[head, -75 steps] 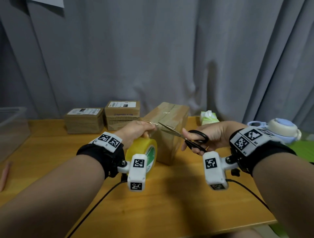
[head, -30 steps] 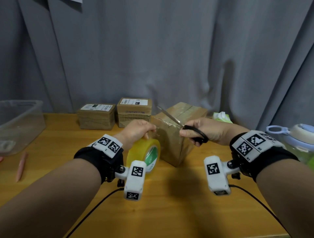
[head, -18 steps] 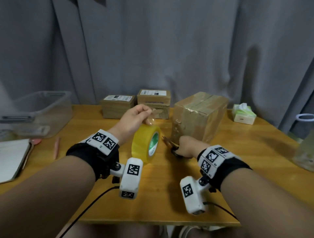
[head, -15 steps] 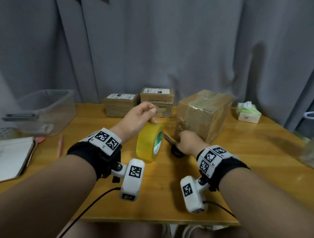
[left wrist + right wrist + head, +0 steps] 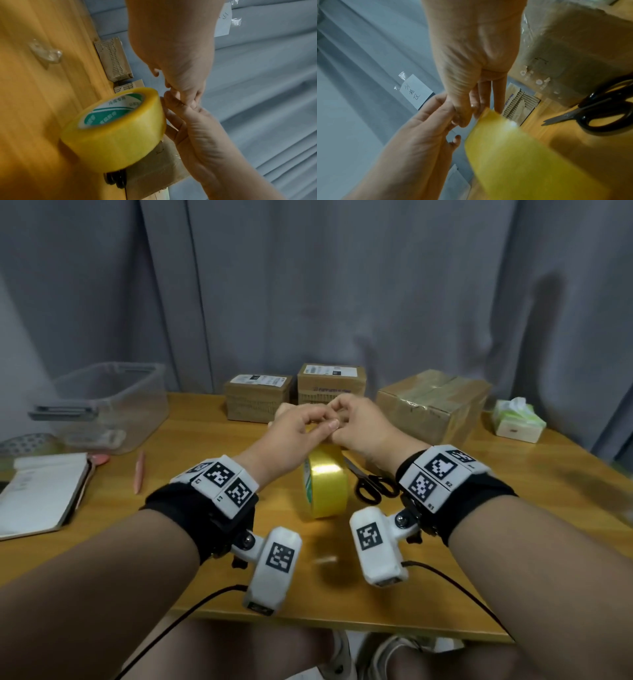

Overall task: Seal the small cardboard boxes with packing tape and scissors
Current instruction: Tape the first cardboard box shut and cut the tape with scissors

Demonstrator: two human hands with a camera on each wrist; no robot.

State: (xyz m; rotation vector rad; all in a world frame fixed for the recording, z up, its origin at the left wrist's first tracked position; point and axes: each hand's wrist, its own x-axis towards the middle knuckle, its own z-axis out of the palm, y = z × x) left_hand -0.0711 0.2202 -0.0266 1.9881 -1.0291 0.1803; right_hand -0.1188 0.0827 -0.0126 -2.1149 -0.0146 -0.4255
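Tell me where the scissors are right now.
In the head view, the scissors lie on the table, right of the tape roll, below the right hand.

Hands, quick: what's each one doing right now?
Left hand: fingers curled, pinching at the top of the tape roll.
Right hand: fingers curled, pinching at the same spot; the scissors lie on the table.

Grey pleated curtain (image 5: 342, 285) behind a wooden table (image 5: 513, 525), soft indoor light
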